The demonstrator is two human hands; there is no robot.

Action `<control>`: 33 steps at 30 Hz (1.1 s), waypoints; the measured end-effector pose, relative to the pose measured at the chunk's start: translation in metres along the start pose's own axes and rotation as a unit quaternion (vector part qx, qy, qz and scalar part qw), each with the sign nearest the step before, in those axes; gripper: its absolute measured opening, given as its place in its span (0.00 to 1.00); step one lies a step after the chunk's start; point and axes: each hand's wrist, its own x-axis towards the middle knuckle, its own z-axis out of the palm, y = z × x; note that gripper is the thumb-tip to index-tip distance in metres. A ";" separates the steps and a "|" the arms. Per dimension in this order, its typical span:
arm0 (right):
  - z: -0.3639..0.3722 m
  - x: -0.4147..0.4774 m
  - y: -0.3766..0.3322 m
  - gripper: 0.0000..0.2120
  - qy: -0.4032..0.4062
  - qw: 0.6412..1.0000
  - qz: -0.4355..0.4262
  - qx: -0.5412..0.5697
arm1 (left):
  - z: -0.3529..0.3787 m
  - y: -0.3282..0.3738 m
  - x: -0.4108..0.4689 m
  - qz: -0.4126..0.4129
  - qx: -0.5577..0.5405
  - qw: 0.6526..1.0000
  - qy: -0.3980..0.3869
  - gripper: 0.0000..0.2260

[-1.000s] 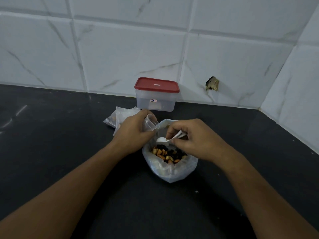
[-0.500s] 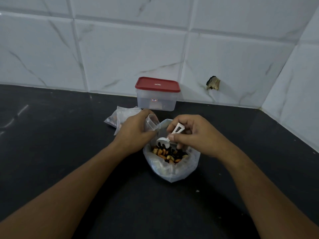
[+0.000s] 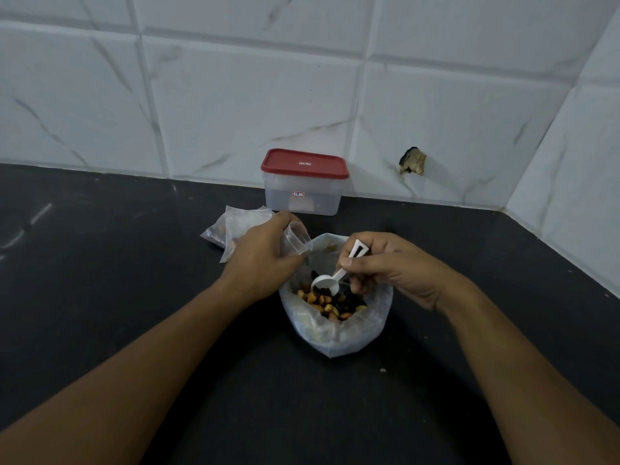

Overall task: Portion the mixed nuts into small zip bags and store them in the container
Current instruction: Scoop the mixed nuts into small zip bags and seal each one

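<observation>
The open bag (image 3: 339,337) of mixed nuts (image 3: 330,302) is standing upright on the dark countertop (image 3: 117,263) and is serving as reference for all positions below. Its mouth is gaping wide, and the nuts are showing inside as a mix of orange, tan and dark pieces.

The right hand (image 3: 392,266) is reaching over the bag from its right side and is pinching the handle of a white scoop (image 3: 324,284) between thumb and curled fingers. The scoop's bowl is sitting just above the nuts, at the far side of the pile; whether it is touching them cannot be told. The bowl is appearing empty.

The left hand (image 3: 265,260) is positioned at the bag's far-left rim, fingers curled and gripping a small clear cup (image 3: 297,238). The cup is tilting with its open end facing toward the bag's mouth. Nothing is visible inside it.

Behind the bag and to its left, partly hidden by the left hand, small clear bags (image 3: 235,223) are lying in a loose heap on the countertop; some contents are showing through, though indistinctly.

Directly behind the bag, against the white tiled wall (image 3: 235,95), the clear container (image 3: 303,199) is standing with its red lid (image 3: 303,162) on. Behind the bag and to its right, a dark broken patch (image 3: 412,161) is marking the wall.
</observation>
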 end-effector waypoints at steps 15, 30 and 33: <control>-0.002 0.000 0.003 0.03 0.015 0.999 0.024 0.041 | -0.001 0.001 -0.001 0.011 -0.010 1.000 0.004 0.13; 0.016 0.008 0.003 0.07 0.107 0.993 0.052 0.024 | 0.001 0.002 -0.001 0.009 0.004 1.000 -0.009 0.13; 0.019 0.009 0.003 0.08 0.140 0.988 0.051 0.037 | 0.001 0.001 0.000 0.009 0.002 1.000 -0.013 0.13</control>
